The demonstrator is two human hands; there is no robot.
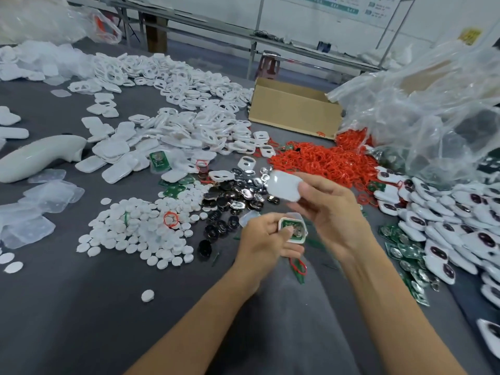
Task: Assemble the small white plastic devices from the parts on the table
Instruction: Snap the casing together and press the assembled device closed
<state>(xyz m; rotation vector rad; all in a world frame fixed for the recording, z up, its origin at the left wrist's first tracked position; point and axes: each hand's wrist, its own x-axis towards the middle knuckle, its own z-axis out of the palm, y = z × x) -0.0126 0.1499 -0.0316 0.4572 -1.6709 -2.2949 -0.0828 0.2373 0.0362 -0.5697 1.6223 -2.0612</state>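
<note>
My left hand grips a white device shell with a green circuit board and a coin cell showing inside it. My right hand holds a plain white cover by its right edge, a little above and apart from the shell. Both hands hover over the grey table, near its middle. A red ring lies under my left wrist.
White discs lie piled at the left, dark and chrome buttons in the centre, red rings behind, white shells further back. Finished devices and green boards sit at the right. A cardboard box and plastic bag stand at the back.
</note>
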